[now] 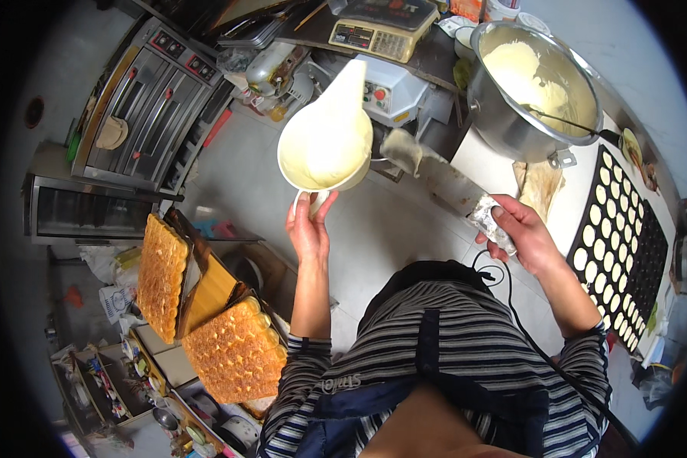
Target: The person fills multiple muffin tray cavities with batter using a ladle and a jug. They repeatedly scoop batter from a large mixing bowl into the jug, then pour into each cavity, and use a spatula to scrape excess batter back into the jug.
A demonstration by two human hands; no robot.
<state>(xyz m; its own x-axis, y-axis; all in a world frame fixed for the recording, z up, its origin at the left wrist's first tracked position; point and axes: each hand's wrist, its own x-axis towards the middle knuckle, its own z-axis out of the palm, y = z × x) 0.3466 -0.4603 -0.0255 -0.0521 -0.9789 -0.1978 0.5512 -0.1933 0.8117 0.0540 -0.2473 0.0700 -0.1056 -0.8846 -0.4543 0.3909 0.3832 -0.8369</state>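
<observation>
My left hand [312, 229] grips the handle of a white plastic cup [355, 166] in the middle of the view. Pale yellow batter coats the inside of the cup, and a tall pale piece rises beyond its far rim. In my right hand [518, 229] is a wide metal scraper [446, 183] with a worn, wrapped handle; batter clings to its far end. Beyond my right hand a large steel mixing bowl [492, 126] holds more pale batter, with a long-handled tool resting in it. A dark baking sheet [650, 252] with many small rounds of batter lies to the right.
A digital scale [401, 46] stands on the dark counter at the top. A cloth [538, 189] lies beside the steel bowl. A deck oven [149, 109] is at the upper left. Two slabs of golden baked bread [232, 355] are at the lower left. A black cable [512, 303] hangs by my body.
</observation>
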